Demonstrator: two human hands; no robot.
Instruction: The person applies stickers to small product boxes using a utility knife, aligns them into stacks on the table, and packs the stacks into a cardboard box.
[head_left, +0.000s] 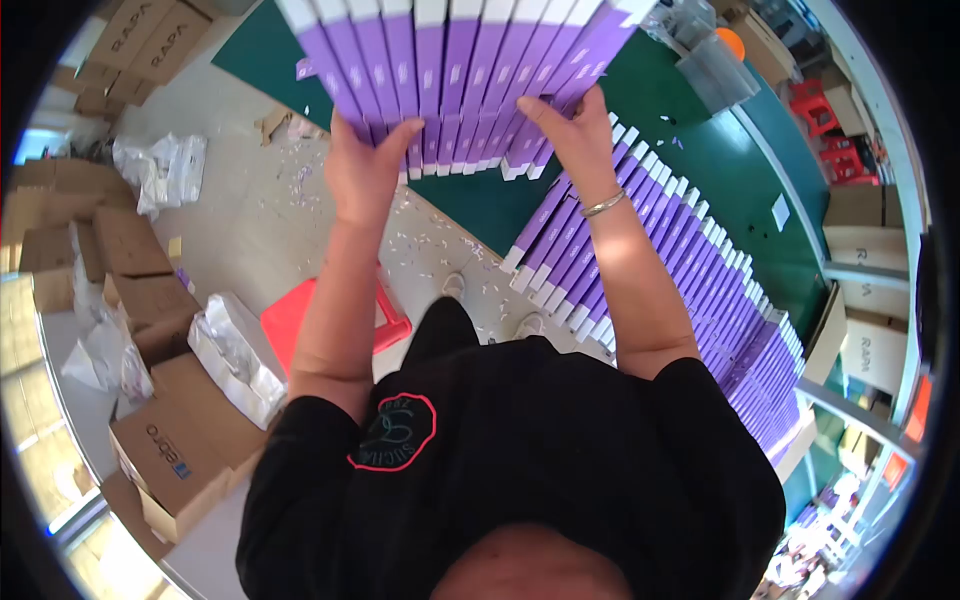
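Observation:
Between my two hands is a row of several narrow purple boxes with white ends, pressed side by side over the green tabletop. My left hand closes on the row's left end, with the thumb across the near faces. On the right end, my right hand grips the row in the same way, a bracelet on its wrist. The far ends of the boxes run out of view at the top. Beside my right forearm, a long row of similar purple boxes lies along the table.
A red stool stands by my left arm, on a floor strewn with paper scraps. Cardboard boxes and white plastic bags fill the left side. A clear plastic bin sits at the table's far right, with red stools beyond.

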